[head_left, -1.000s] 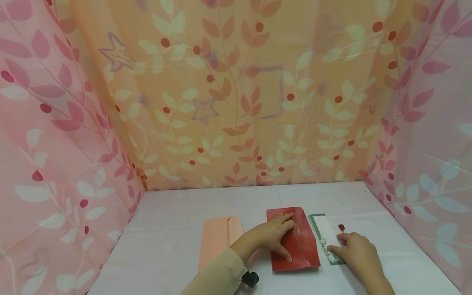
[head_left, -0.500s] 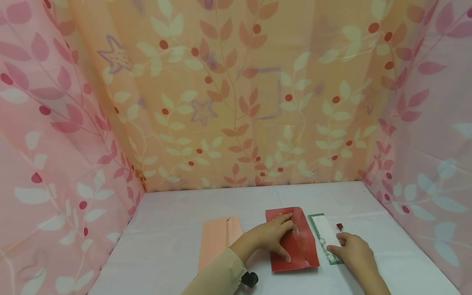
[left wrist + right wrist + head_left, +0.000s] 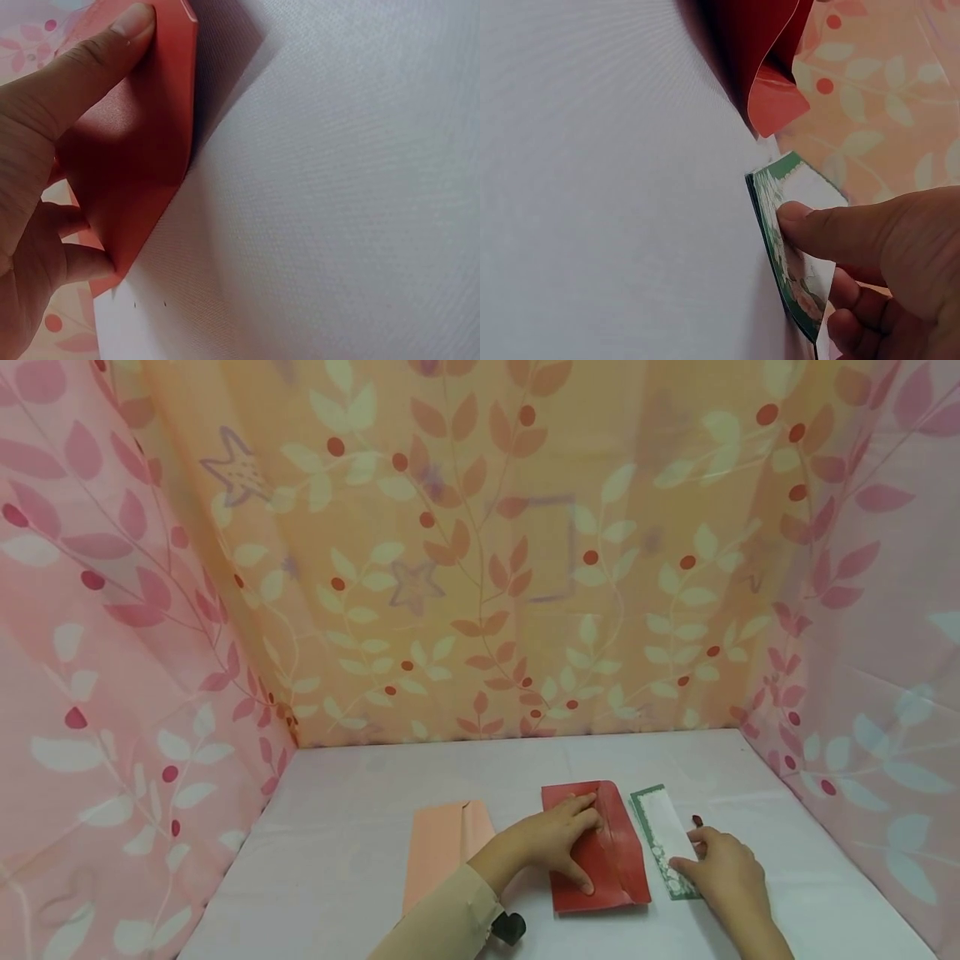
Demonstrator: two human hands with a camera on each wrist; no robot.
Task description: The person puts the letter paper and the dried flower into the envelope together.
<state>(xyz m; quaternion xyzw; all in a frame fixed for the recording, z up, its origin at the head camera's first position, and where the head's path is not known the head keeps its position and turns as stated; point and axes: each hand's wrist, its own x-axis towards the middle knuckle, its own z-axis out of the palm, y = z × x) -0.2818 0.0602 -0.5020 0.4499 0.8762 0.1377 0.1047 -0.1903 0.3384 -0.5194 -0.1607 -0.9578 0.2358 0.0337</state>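
A red paper envelope lies on the table with its flap side up. My left hand rests on it with fingers spread, thumb near the close edge. In the left wrist view the thumb and fingers press the red envelope. To its right is a narrow white card with a green floral border. My right hand pinches this card's right side. In the right wrist view the thumb lies on the card, which shows layered edges; the fingers are partly hidden behind it. A small dark red piece shows beyond the right fingers.
A peach envelope lies left of the red one, partly covered by the left forearm. A black object sits at the left wrist. The white tabletop is bordered by patterned cloth at the back and sides.
The card's far end has shifted slightly away from me. Less of the dark red piece shows beyond the right fingers. My left hand and the red envelope have stayed in place.
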